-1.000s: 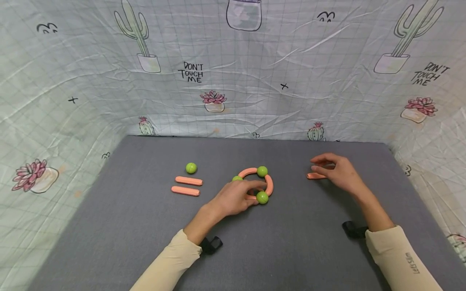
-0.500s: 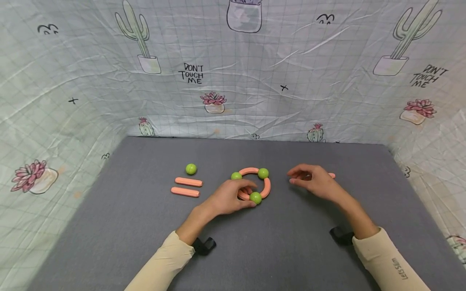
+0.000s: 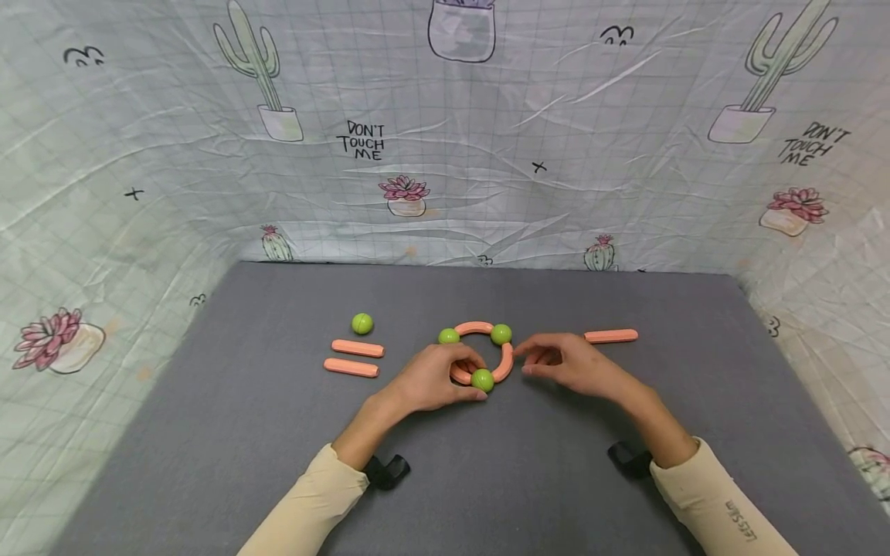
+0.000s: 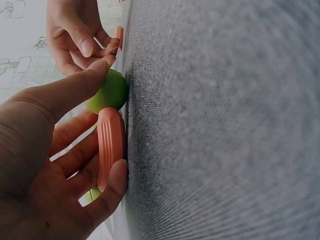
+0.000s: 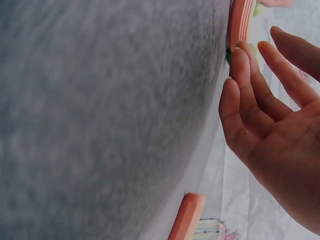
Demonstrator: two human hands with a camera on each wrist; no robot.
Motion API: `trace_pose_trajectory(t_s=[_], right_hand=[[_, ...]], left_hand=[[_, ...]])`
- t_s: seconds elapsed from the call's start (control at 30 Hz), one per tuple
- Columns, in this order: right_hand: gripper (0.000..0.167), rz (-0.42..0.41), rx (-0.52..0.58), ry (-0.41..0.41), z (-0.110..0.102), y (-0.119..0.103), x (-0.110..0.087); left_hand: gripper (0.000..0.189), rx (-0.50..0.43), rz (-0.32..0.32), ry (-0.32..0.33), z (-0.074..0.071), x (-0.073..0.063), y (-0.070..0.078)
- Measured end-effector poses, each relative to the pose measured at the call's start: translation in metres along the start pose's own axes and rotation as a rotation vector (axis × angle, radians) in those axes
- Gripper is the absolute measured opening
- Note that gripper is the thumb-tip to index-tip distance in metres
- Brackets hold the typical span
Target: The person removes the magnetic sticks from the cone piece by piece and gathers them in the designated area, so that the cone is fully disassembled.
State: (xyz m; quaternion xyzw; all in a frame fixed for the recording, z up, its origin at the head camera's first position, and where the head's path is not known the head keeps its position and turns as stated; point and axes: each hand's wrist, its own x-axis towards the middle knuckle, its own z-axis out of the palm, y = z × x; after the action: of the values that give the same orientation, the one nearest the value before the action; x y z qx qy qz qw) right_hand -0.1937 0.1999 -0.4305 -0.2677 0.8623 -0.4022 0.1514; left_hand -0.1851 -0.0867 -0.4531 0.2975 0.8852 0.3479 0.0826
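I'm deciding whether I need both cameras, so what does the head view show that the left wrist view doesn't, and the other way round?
Only the head view shows two straight orange sticks and both beige cloth sleeves. Only the left wrist view shows the palm of the left hand and the ridged outer side of the curved orange piece it grips. Both show the right hand, the nearest round green ball and the grey tabletop.
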Motion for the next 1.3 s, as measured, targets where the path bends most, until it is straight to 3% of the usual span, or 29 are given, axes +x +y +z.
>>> trace_pose_trajectory(t_s=[0.43,0.73,1.07,1.3], right_hand=[[0.034,-0.016,0.016,-0.084,0.015,-0.005,0.005],[0.027,0.001,-0.032,-0.064,0.023,-0.009,0.013],[0.018,-0.004,-0.086,-0.047,0.029,-0.011,0.019],[0.021,-0.025,-0.078,-0.107,0.024,-0.010,0.019]], left_hand=[[0.033,-0.020,0.017,0.018,0.000,-0.002,0.002],[0.031,-0.012,0.033,0.038,-0.002,-0.002,0.000],[0.027,-0.040,0.042,0.034,-0.002,-0.002,-0.004],[0.027,-0.071,0.062,-0.002,-0.006,-0.004,-0.002]])
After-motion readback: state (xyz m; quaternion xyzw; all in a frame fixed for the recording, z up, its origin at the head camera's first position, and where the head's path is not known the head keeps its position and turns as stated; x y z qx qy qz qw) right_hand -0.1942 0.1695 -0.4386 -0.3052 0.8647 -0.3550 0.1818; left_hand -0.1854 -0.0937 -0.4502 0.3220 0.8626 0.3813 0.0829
